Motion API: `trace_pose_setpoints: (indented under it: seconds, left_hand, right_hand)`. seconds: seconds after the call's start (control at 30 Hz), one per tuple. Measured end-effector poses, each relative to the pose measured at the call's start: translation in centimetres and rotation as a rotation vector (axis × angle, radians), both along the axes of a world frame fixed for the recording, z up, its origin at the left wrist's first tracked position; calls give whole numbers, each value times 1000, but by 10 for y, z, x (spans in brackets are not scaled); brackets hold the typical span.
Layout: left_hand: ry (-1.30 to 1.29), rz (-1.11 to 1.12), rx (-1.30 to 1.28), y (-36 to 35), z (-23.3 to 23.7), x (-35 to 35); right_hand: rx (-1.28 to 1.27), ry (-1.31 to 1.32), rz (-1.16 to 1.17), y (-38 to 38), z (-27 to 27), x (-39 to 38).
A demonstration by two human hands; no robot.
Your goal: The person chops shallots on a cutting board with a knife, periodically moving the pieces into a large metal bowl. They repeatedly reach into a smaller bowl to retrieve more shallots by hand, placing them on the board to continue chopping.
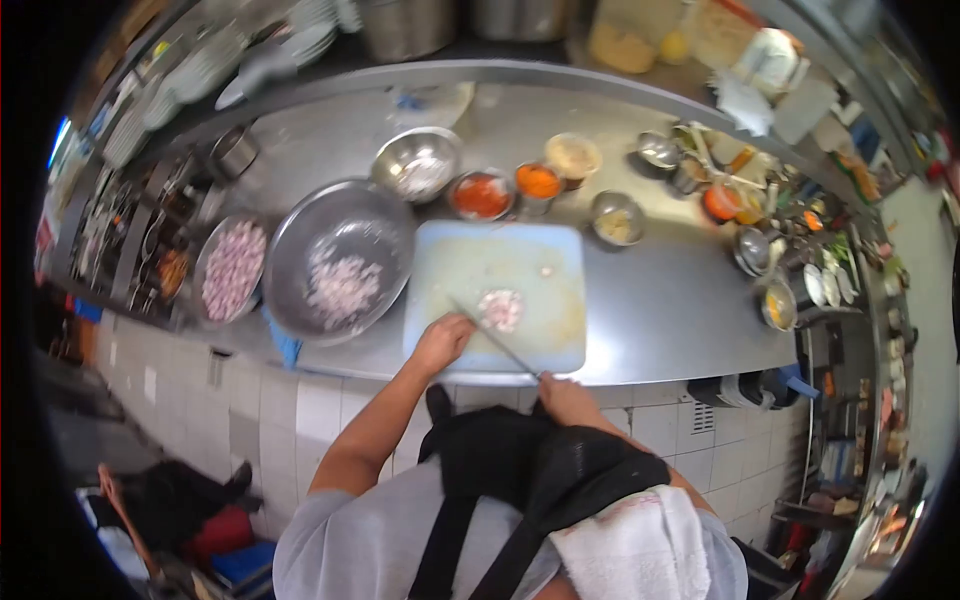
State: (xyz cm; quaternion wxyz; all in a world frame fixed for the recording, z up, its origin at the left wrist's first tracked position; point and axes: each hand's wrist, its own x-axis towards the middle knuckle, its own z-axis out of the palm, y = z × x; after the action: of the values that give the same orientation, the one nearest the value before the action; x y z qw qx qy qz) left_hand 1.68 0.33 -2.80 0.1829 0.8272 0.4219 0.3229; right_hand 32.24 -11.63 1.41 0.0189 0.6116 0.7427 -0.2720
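Observation:
My right hand (568, 400) is closed around the handle of a knife (508, 350), at the front edge of the cutting board (560, 345). The blade slants up and left across the board. Close to the blade, on its left side, my left hand (443, 343) rests with curled fingers at the board's front left; anything in those fingers is hidden. A small pile of chopped onion (501, 310) lies just beyond the knife. Left of the board stands a large metal bowl (290, 235) with more chopped pieces in it.
A tub of pink chopped onion (235, 270) stands far left. Behind the board are a steel bowl with white contents (418, 165), a bowl of red powder (482, 196) and an orange-filled container (538, 182). A small bowl (617, 218) stands right. Another person (180, 500) is at lower left.

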Motion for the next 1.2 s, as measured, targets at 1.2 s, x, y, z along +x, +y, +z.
trace_pose_setpoints:
  seconds: [1.2]
  left_hand:
    - [32,47,28,-2,5,23]
  right_hand:
    - [-114,431,-95,-18,-29,27]
